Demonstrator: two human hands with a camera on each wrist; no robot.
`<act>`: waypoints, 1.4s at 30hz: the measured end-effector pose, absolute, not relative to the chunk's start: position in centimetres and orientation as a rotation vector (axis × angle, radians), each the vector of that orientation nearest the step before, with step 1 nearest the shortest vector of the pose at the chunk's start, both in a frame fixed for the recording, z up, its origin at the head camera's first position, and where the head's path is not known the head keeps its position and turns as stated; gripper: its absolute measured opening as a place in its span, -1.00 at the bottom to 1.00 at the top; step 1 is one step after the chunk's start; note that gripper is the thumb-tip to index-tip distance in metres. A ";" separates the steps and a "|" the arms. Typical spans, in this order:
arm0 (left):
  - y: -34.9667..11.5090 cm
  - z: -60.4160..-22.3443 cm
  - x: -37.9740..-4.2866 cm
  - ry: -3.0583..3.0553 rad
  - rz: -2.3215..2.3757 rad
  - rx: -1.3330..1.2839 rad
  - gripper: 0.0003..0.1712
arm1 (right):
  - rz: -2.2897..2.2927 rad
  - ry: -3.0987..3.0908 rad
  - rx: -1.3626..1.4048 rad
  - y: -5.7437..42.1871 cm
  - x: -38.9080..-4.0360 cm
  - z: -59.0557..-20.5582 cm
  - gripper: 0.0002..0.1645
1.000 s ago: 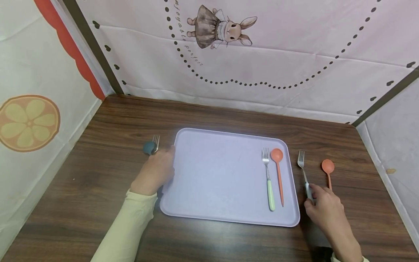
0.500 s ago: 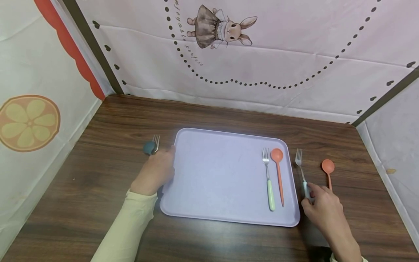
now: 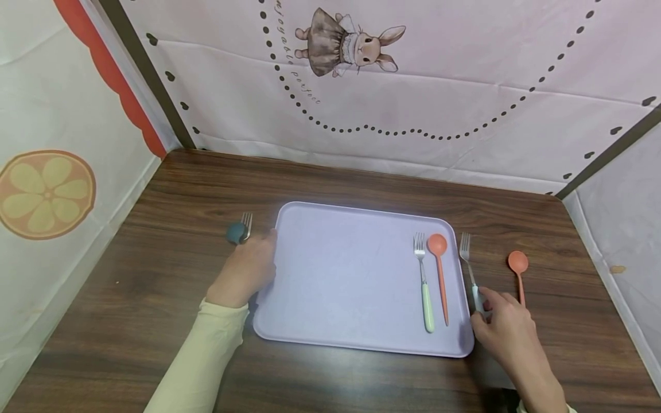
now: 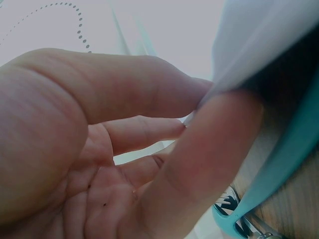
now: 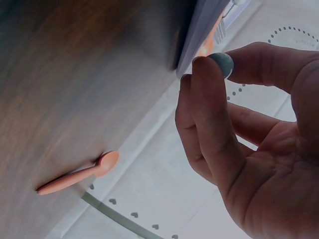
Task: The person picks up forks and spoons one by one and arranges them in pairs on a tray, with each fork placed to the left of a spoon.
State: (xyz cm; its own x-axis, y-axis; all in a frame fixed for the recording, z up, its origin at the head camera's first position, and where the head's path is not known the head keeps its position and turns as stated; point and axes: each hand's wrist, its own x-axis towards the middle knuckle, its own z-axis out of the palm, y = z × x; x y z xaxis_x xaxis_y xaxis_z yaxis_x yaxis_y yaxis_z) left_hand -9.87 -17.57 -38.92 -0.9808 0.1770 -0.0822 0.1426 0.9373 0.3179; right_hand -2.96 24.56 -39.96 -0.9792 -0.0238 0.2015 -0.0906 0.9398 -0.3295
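Note:
My left hand point(image 3: 247, 268) pinches the left rim of the lavender tray point(image 3: 335, 275) between thumb and finger, as the left wrist view shows. My right hand point(image 3: 508, 330) holds a fork point(image 3: 466, 252) by its pale blue handle, just off the tray's right rim. Only the rounded handle end point(image 5: 223, 64) shows in the right wrist view. On the tray's right side lie a green-handled fork point(image 3: 426, 298) and an orange spoon point(image 3: 437, 245), side by side.
Right of the right hand, another orange spoon point(image 3: 518, 263) lies on the wooden table point(image 3: 129, 321). Beyond the left hand are a teal spoon point(image 3: 236, 232) and a fork point(image 3: 247, 221), their handles hidden in the head view. Printed cloth point(image 3: 439, 74) walls the table.
The right hand has moved left with the pale-blue-handled fork, bringing it close to the tray's right rim. The left hand and the tray stay put.

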 end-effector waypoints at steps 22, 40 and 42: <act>-17.6 -38.8 -9.7 2.984 0.467 0.250 -0.37 | 0.529 -2.919 0.128 22.9 -2.8 -39.7 -0.49; -17.5 -38.8 -9.9 2.978 0.459 0.237 -0.36 | 0.542 -2.885 0.217 21.6 -2.8 -40.2 -0.53; -17.5 -38.7 -9.9 2.976 0.463 0.237 -0.36 | 0.543 -2.883 0.225 21.5 -2.8 -40.2 -0.54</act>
